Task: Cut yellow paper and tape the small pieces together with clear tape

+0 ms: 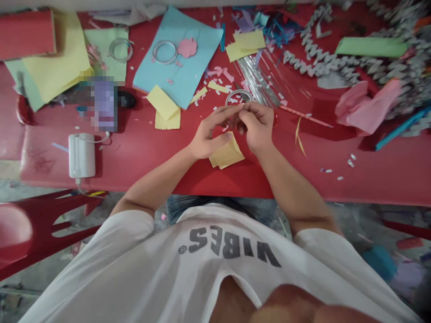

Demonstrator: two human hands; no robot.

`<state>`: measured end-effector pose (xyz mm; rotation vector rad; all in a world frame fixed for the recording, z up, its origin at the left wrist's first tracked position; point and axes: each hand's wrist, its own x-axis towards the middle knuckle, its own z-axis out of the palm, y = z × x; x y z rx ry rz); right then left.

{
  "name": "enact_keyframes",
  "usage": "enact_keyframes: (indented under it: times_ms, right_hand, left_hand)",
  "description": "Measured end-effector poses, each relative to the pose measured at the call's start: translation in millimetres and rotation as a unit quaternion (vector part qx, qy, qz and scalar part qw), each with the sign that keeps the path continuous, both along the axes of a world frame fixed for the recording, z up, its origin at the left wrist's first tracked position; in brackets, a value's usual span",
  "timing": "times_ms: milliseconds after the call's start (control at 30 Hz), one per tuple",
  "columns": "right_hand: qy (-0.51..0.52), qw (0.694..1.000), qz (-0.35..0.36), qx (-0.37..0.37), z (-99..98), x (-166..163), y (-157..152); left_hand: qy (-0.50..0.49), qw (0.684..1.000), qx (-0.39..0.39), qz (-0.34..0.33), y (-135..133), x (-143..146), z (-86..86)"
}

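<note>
Some yellow paper (229, 154) beneath left grip (208, 133)

Near the middle of the red table's (377, 179) front edge lie square yellow paper notes (229, 154). Toward its left edge sits a white plastic power bank (81, 154). At the back-left corner, a red rectangular box (27, 33) lies over a yellow paper sheet (55, 58). Nearer the back edge's middle, a light-blue paper sheet (198, 38) carries a round silver ring (155, 51). Toward the back-right corner lies a grey zigzag garland (308, 69), with crumpled pink paper (368, 105) before it.
</note>
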<state>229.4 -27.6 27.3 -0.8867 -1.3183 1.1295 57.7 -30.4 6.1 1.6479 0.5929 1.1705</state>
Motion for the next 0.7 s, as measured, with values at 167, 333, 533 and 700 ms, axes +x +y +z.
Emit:
enact_keyframes:
  times_ms: [167, 333, 533, 700]
  right_hand:
    - [-0.025, 0.999, -0.030, 0.024, -0.4, 2, 2]
    - [-0.011, 0.999, -0.010, 0.038, -2.5, 3, 3]
    - [-0.015, 0.999, -0.021, 0.031, -4.4, 4, 5]
    - [-0.048, 0.997, -0.053, 0.041, -8.4, 7, 9]
  left_hand:
    - [-0.030, 0.999, -0.033, -0.027, 3, 0, -6.0]
    - [-0.001, 1.000, -0.013, -0.016, 3, -1, -4.2]
    - [0.046, 0.999, 0.020, 0.000, 1, -3, -1.6]
    - [0.066, 0.997, 0.025, 0.010, 1, -4, -0.7]
